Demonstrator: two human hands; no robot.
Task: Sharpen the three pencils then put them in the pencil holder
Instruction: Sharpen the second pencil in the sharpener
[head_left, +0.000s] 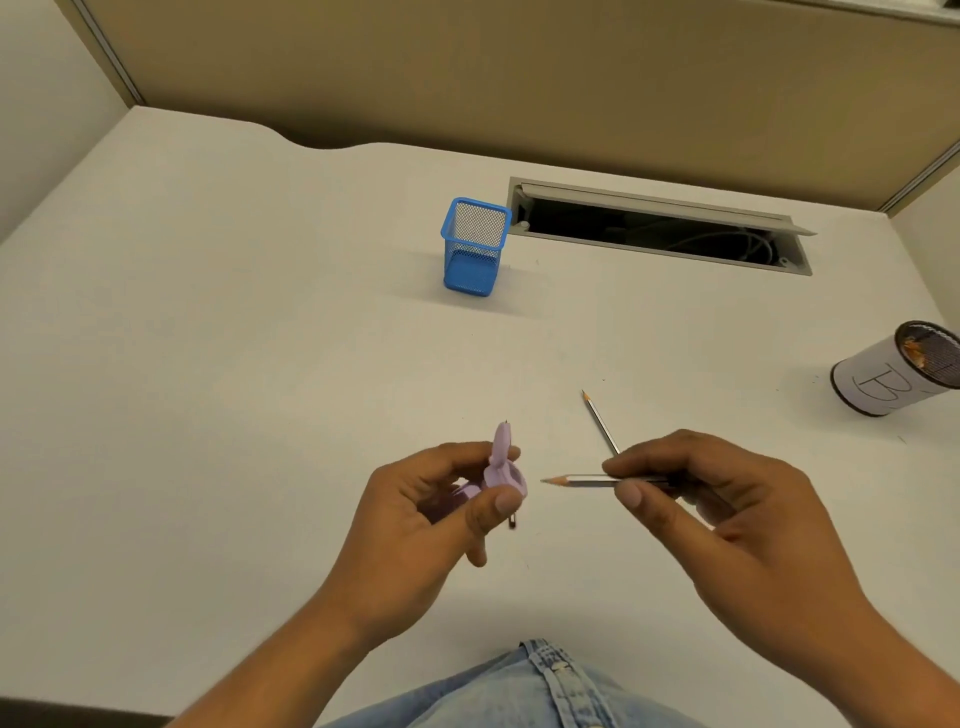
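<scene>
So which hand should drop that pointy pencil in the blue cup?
Probably the right hand: its fingers already pinch the sharp pencil. The left hand is busy holding the purple sharpener, and the blue holder stands empty ahead.

Bare forearms, no sleeves; light-blue denim garment (540, 686), stitched seam, button.
</scene>
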